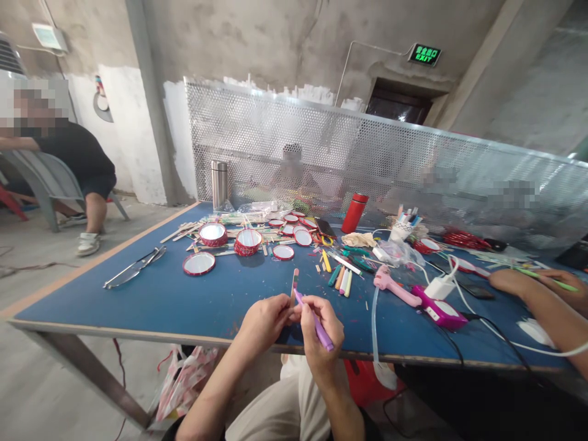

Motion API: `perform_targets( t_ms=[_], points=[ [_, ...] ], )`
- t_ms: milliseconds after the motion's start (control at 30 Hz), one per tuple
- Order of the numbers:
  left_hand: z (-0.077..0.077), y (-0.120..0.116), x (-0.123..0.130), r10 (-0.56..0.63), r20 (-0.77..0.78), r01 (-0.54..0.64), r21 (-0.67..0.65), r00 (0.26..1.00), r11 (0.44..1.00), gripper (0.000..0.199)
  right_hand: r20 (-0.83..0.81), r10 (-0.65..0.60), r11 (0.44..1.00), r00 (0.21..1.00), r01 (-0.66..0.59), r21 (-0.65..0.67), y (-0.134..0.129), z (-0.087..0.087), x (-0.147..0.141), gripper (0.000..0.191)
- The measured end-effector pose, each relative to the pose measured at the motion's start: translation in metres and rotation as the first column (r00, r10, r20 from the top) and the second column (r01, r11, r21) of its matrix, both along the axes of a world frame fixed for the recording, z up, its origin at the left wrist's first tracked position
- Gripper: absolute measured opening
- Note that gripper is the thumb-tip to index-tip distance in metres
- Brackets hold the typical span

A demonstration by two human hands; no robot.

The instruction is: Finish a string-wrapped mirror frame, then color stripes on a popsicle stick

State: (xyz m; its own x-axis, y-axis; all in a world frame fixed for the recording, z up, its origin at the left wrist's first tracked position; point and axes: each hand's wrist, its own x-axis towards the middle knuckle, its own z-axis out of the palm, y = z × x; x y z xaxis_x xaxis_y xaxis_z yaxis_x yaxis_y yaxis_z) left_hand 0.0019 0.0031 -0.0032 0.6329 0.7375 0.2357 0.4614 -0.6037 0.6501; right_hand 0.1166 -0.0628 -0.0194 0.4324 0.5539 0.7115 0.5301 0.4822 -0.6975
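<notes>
Over the table's near edge, my left hand (pixel 269 318) pinches a flat wooden craft stick (pixel 294 283) that points upward and has coloured marks near its middle. My right hand (pixel 323 327) grips a purple marker (pixel 320 329), its tip touching or very close to the stick. Just beyond my hands lie several more markers, among them a white marker (pixel 343 283) and a yellow one (pixel 326 261). Round mirrors with red rims are spread farther back, including a single mirror (pixel 199 264) and a stacked pile (pixel 248 242). My fingers hide the stick's lower end.
A pink glue gun (pixel 395 286) and a magenta power strip (pixel 438 307) with cables lie to the right. Behind stand a red bottle (pixel 354 212) and a steel flask (pixel 219 185). Glasses (pixel 135 267) rest at left. A co-worker's arm (pixel 542 303) reaches in from the right.
</notes>
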Motion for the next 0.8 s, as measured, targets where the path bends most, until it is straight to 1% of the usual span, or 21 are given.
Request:
perform_targets(
  t_ms=[133,333,467,667,800],
  points=[
    [-0.0015,0.0000,-0.0001,0.005,0.004,-0.005,0.005,1.000,1.000,0.023,-0.015,0.018,1.000,1.000,-0.018,0.020,-0.0001,0.0004,-0.0006,0.009],
    [-0.0012,-0.0005,-0.0011,-0.011,0.030,0.011,-0.011,0.999,1.000,0.022,-0.050,-0.061,0.997,0.997,0.064,0.051,-0.0012,0.0027,-0.0016,0.010],
    [0.0000,-0.0010,-0.0001,0.002,0.027,-0.002,-0.002,1.000,1.000,0.023,-0.028,-0.035,0.997,0.999,0.036,0.067,-0.0002,0.0013,-0.0007,0.009],
    [-0.0003,-0.0006,0.0009,-0.002,0.018,0.002,-0.007,1.000,1.000,0.020,0.002,0.015,0.999,1.000,-0.015,0.031,-0.0005,-0.0001,0.0009,0.009],
    [-0.0021,0.0005,0.0005,-0.005,0.014,0.005,-0.001,1.000,1.000,0.021,0.023,0.007,1.000,1.000,-0.007,0.017,-0.0006,-0.0011,0.0012,0.009]
  ],
)
